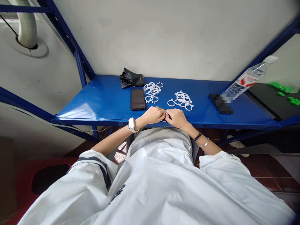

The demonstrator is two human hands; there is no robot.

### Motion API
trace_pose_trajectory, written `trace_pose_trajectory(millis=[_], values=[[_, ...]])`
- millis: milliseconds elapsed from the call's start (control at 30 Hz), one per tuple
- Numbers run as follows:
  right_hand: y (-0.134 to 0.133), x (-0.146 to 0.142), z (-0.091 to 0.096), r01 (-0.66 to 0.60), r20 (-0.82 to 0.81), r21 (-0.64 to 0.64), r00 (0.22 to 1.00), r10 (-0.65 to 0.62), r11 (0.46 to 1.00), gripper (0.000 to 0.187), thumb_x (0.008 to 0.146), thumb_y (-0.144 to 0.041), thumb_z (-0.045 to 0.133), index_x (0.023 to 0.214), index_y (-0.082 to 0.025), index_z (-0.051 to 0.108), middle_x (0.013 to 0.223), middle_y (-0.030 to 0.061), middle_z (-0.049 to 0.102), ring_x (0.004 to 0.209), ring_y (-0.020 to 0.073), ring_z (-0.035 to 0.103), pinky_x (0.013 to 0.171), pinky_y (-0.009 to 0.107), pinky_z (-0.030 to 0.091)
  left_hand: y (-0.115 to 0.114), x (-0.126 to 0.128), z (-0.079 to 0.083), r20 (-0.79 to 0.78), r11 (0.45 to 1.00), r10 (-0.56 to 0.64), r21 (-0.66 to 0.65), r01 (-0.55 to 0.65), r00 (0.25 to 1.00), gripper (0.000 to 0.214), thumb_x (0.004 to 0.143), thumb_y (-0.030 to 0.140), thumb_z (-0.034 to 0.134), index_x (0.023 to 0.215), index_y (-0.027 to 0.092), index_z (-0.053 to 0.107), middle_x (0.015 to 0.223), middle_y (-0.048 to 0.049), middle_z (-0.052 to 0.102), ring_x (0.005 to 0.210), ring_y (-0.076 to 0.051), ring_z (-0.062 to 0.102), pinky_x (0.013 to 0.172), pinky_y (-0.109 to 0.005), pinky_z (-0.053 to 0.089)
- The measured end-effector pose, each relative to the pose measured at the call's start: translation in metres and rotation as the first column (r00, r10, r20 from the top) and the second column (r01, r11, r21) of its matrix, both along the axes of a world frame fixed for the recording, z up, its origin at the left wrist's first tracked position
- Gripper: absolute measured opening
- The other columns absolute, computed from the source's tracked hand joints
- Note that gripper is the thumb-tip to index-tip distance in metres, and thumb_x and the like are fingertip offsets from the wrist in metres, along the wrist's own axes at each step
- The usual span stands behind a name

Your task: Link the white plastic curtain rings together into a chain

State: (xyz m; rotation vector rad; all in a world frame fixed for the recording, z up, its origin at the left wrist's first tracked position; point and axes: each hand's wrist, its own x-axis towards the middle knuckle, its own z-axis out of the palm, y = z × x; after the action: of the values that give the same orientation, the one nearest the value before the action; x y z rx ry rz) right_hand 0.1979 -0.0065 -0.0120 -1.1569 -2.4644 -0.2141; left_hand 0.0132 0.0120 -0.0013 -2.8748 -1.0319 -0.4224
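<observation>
My left hand (pixel 153 115) and my right hand (pixel 177 118) meet at the front edge of the blue shelf (pixel 103 100). Both are closed around a small white plastic ring (pixel 165 113) pinched between their fingertips. Two loose piles of white rings lie just beyond: one pile (pixel 152 91) behind my left hand, the other pile (pixel 181 100) behind my right hand. A white watch sits on my left wrist and bracelets on my right wrist.
A dark phone (pixel 137 99) lies flat left of the rings. A crumpled black bag (pixel 131 78) sits at the back. A plastic water bottle (pixel 248 79) leans at the right, beside a blurred dark object (pixel 220 103). Green pieces (pixel 284 90) lie on a dark surface far right.
</observation>
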Motion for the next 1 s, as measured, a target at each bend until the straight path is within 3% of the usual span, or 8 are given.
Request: trace_pose_trajectory(millis=[1000], values=[[0.0,0.0005,0.002,0.002,-0.006,-0.033,1.0,-0.003,0.999,0.025,0.092,-0.022,0.043,0.071,-0.019,0.057,0.067,0.0065,0.065,0.06,0.0184,0.05,0.062,0.031,0.026,0.0009,-0.0011,-0.0006,0.03,1.0,-0.015,-0.006,0.016,0.999,0.037,0.097,0.028,0.033,0.074,0.015,0.059,0.068,-0.0089,0.062,0.055,-0.017,0.051,0.053,-0.031,0.024]])
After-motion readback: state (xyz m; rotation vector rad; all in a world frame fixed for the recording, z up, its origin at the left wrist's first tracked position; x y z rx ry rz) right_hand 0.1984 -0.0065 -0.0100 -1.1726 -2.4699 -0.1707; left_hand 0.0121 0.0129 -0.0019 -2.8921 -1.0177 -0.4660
